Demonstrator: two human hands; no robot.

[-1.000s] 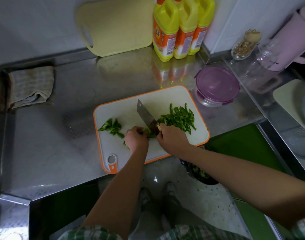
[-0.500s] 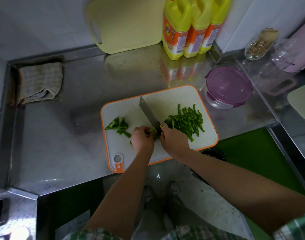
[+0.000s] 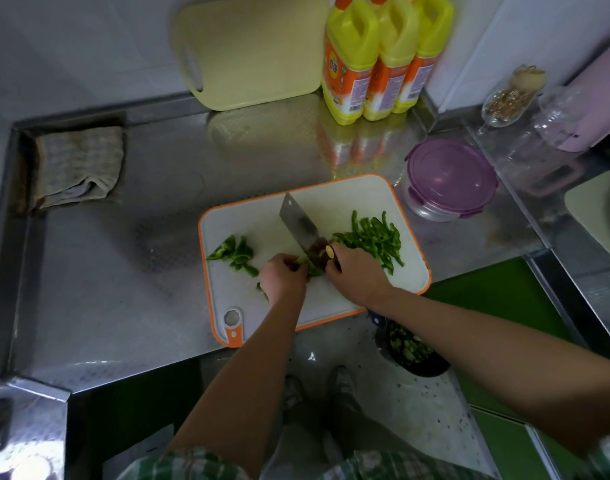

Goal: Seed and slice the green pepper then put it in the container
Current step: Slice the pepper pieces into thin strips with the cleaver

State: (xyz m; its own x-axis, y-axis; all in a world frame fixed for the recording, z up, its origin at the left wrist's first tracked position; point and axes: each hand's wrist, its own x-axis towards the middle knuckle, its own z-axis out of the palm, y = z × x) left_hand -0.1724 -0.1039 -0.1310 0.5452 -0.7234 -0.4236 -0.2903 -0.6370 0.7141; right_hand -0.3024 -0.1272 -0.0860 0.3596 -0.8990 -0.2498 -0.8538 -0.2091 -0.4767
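Right hand [image 3: 357, 273] gripped knife [image 3: 301, 228]; left hand [image 3: 283, 277] fingers pinned pepper piece [image 3: 308, 266] touching blade. Slip could nick them.

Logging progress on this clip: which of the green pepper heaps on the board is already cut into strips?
The heap right of the cleaver, the strips by the right hand. The pile at the board's left is broad uncut chunks.

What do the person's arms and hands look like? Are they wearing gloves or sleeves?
No gloves. The left hand and right hand are both bare, and the forearms are uncovered too. Green-and-white checked fabric shows at the bottom edge, probably short or rolled-up sleeves. No rings, watch or bracelets are visible.
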